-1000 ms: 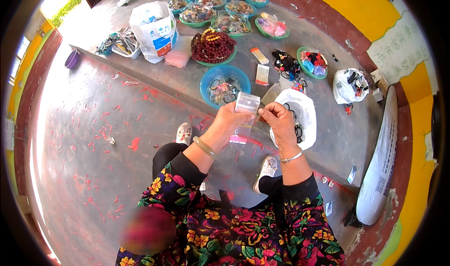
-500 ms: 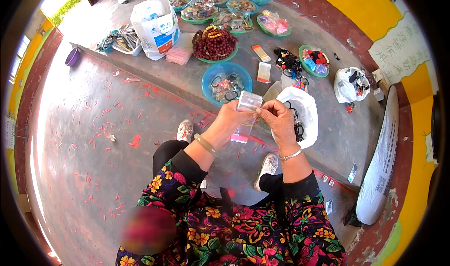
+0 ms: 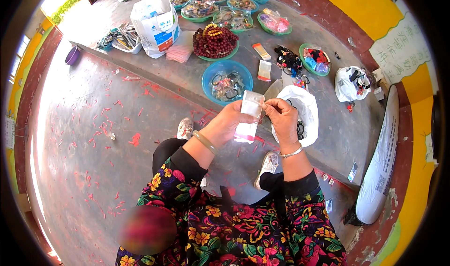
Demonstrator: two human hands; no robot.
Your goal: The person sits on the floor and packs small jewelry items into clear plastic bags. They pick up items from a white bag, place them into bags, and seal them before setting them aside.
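Note:
My left hand (image 3: 224, 125) is closed around a clear plastic bag (image 3: 252, 102) with a pink end, possibly several stacked together. At the bag's right edge, the fingertips of my right hand (image 3: 282, 121) are pinched together on it. Just beyond my hands stands a blue bowl (image 3: 204, 89) with small packaged pieces and black rings in it. Beside my right hand, an opened white bag (image 3: 309, 114) holds black rings that look like hair ties; my hand hides part of it.
Dark red bead strings (image 3: 215, 45) fill a green bowl, with pink bag stacks (image 3: 179, 54) beside it. Farther back are several filled bowls (image 3: 197, 18) and a white carrier bag (image 3: 154, 29). A raised edge crosses the floor. A long wrapped roll (image 3: 377, 177) lies at right.
The plastic bag has tilted and now catches more light. My right hand has shifted slightly, its fingertips still at the bag's edge. My left hand keeps its hold.

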